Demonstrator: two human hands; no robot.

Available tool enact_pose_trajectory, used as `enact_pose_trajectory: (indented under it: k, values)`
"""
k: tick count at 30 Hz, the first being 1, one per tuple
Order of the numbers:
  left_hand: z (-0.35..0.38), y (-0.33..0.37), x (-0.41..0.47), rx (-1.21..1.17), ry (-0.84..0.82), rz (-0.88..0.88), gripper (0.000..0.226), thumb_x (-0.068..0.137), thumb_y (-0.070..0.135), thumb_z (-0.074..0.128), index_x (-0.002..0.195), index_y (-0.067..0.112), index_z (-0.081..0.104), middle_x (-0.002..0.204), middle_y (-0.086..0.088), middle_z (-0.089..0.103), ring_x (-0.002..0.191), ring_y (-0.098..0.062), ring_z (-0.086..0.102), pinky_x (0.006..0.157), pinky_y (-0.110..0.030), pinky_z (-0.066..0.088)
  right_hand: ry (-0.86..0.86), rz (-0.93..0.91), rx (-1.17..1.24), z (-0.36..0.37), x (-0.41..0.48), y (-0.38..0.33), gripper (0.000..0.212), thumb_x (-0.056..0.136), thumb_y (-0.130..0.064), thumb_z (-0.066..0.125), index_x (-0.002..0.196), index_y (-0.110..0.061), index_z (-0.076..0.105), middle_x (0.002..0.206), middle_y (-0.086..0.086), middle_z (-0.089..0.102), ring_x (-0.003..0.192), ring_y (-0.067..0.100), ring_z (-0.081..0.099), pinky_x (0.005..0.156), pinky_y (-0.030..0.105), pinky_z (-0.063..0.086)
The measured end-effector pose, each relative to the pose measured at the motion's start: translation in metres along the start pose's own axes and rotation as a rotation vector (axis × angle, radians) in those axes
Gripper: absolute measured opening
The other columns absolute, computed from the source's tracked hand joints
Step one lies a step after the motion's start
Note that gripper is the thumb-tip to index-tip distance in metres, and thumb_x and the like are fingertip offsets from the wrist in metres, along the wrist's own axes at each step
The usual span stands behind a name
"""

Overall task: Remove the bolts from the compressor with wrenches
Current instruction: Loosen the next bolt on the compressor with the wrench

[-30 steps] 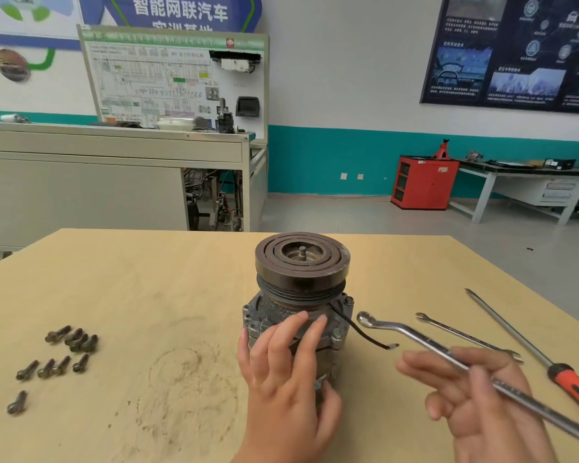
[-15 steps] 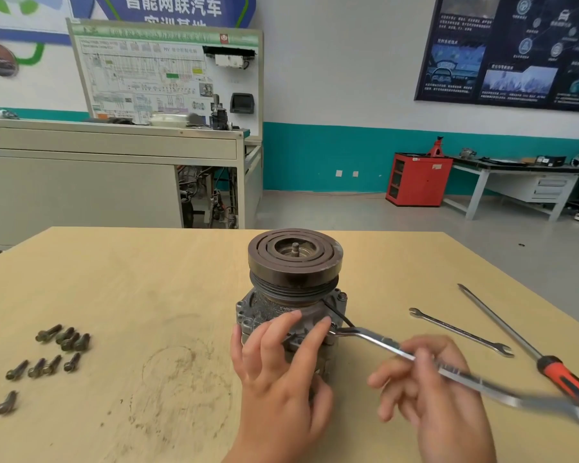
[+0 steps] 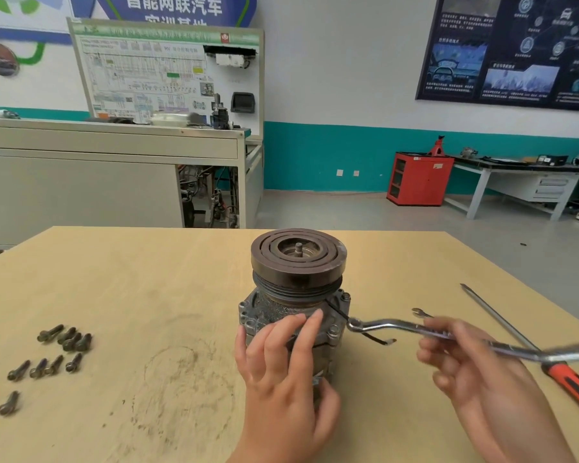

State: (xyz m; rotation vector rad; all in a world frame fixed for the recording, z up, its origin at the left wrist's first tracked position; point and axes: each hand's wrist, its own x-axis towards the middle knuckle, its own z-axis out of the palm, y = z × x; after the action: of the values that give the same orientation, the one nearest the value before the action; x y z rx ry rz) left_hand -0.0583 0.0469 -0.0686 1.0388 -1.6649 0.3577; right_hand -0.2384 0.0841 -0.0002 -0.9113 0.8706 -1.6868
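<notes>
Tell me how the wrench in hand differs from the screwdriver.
The wrench is gripped by the right hand, its ring end at the compressor; the screwdriver lies untouched on the table. The wrench is bare metal with bent ends; the screwdriver has a straight shaft and red-black handle. Both are long steel tools.

Bolts left of compressor, wrench right

Room to pass over table between loose bolts and compressor. Right side blocked: wrench at compressor, screwdriver beyond.
</notes>
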Motion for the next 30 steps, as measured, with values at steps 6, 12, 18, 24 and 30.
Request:
enact_pose_trajectory:
  k: [6, 12, 18, 24, 30]
  values:
    - [-0.004, 0.001, 0.001, 0.031, -0.032, -0.005, 0.066, 0.064, 0.029, 0.05, 0.129, 0.02, 0.047, 0.124, 0.003, 0.039, 0.112, -0.019, 0.043, 0.111, -0.052, 0.012, 0.104, -0.281, -0.297, 0.032, -0.048, 0.024, 0.017, 0.069, -0.015, 0.057, 0.068, -0.01, 0.073, 0.065, 0.013, 0.071, 0.057, 0.021, 0.07, 0.044, 0.018, 0.051]
    - [-0.004, 0.0, 0.001, 0.026, -0.036, 0.005, 0.064, 0.064, 0.029, 0.05, 0.127, 0.022, 0.049, 0.124, 0.002, 0.039, 0.112, -0.019, 0.042, 0.111, -0.052, 0.013, 0.104, -0.233, -0.262, 0.036, -0.047, 0.031, 0.049, 0.052, -0.057, 0.079, 0.074, -0.013, 0.076, 0.07, 0.011, 0.072, 0.06, 0.02, 0.071, 0.049, 0.019, 0.054]
    - [-0.003, 0.001, 0.001, 0.03, -0.035, -0.003, 0.063, 0.064, 0.03, 0.05, 0.126, 0.023, 0.05, 0.125, 0.002, 0.039, 0.111, -0.02, 0.041, 0.113, -0.049, 0.01, 0.081, -0.276, -0.27, 0.025, -0.037, 0.033, 0.019, 0.07, -0.019, 0.057, 0.073, -0.017, 0.076, 0.07, 0.013, 0.072, 0.061, 0.023, 0.071, 0.049, 0.02, 0.054]
    - [-0.001, 0.0, 0.001, 0.054, -0.015, 0.017, 0.059, 0.064, 0.027, 0.049, 0.122, 0.027, 0.052, 0.124, 0.0, 0.04, 0.11, -0.022, 0.041, 0.111, -0.052, 0.013, 0.052, -0.207, -0.196, 0.03, -0.012, 0.022, 0.024, 0.079, -0.03, 0.052, 0.071, -0.014, 0.068, 0.059, 0.01, 0.066, 0.048, 0.016, 0.063, 0.04, 0.02, 0.047]
    - [-0.002, 0.001, 0.002, 0.038, -0.004, 0.025, 0.055, 0.063, 0.022, 0.048, 0.117, 0.031, 0.052, 0.123, 0.0, 0.04, 0.109, -0.022, 0.042, 0.107, -0.055, 0.02, -0.086, 0.232, -0.119, 0.023, 0.076, 0.025, 0.027, 0.098, -0.022, 0.041, 0.076, -0.011, 0.053, 0.038, -0.006, 0.037, 0.032, 0.005, 0.031, 0.034, 0.016, 0.03]
